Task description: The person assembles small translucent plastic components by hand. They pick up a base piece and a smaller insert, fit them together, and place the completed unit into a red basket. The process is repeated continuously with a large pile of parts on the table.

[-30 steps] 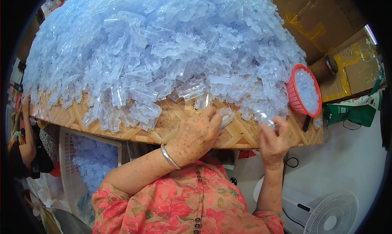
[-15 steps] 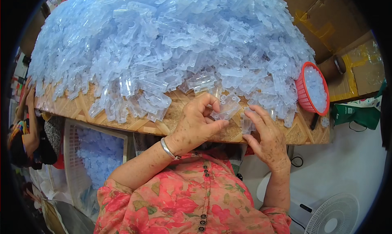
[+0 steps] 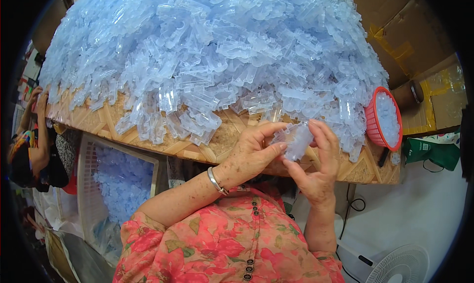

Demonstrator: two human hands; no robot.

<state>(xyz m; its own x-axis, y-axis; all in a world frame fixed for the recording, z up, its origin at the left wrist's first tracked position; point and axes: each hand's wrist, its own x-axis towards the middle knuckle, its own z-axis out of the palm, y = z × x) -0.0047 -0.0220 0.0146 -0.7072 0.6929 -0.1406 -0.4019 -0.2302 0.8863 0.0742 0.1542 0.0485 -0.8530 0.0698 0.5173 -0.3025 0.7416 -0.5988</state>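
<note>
Between my two hands, just above the table's front edge, is a clear plastic piece (image 3: 297,141), seemingly doubled with a second piece, though the blur hides how they meet. My left hand (image 3: 254,152) pinches its left side between thumb and forefinger. On the other side, the thumb and fingers of my right hand (image 3: 320,159) are closed on its right end. A big heap of similar clear, bluish plastic pieces (image 3: 237,51) covers most of the table (image 3: 229,137), with loose ones lying close in front of my hands.
A red basket (image 3: 371,120) full of pieces stands at the table's right end. Below the table on the left is a white crate (image 3: 89,179) of pieces. Cardboard boxes (image 3: 419,33) rise at right, a white fan (image 3: 400,265) below. Another person's hands (image 3: 39,102) touch the far left edge.
My right hand has moved left and up to meet my left hand. The pieces, held apart before, are now together between both hands. The view has shifted slightly.
</note>
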